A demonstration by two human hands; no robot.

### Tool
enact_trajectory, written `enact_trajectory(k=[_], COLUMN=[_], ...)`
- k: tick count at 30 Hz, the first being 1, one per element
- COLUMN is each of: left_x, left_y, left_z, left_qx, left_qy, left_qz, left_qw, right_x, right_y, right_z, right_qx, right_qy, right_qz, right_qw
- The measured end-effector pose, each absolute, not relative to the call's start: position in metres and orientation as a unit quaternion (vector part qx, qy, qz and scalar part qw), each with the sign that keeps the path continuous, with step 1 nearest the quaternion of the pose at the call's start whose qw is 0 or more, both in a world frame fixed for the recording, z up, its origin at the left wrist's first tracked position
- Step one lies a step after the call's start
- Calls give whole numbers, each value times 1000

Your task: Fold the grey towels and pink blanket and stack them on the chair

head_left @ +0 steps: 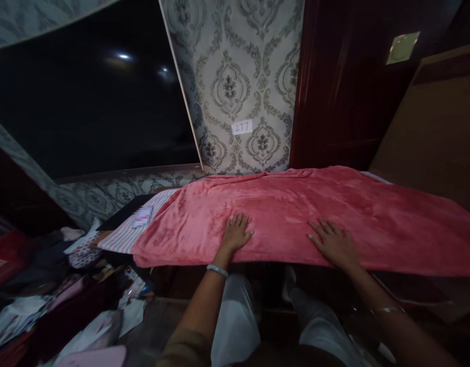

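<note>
The left hand (237,234) and right hand (334,243) lie palm-down, well apart, fingers loosely spread, on a pink plush blanket (284,209) near its front edge. The blanket stretches wide over a striped cloth (122,239) showing past its left end; behind, damask wallpaper (250,66) bears a card reading 277 (242,127), beside a dark flat-screen television (89,97).

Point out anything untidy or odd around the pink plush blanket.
The heap of multicoloured cloth and white paper at lower left looks untidy, its pieces strewn loosely, unlike the pink plush blanket spread beneath the left hand and right hand.
</note>
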State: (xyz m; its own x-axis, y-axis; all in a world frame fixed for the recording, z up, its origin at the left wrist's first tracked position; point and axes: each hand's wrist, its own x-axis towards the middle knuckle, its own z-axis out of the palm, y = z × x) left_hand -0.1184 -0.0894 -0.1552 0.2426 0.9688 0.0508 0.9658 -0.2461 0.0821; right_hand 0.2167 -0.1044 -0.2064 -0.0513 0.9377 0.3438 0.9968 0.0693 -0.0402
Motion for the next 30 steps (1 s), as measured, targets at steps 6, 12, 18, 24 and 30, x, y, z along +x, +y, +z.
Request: enact_trajectory(k=[6, 12, 18, 24, 30], left_x=[-117, -117, -116, -126, -205], left_y=[-92, -90, -91, -87, -57], left_z=[-160, -160, -162, -153, -116], left_qx=[746, 752, 753, 764, 741], left_qy=[661, 654, 651, 640, 666], left_qz=[77, 81, 95, 67, 86], left_qw=[15, 6, 6, 47, 8], right_x=[216, 217, 220, 222, 228], right_y=[-104, -103, -101, -101, -96], right_z=[-207, -207, -208, -211, -225], right_qx=[-677, -679, -681, -678, -669], right_qy=[-715, -718, -716, -719, -721], right_qz=[-115, -105, -91, -95, -115], right_qw=[129, 115, 122, 122, 139])
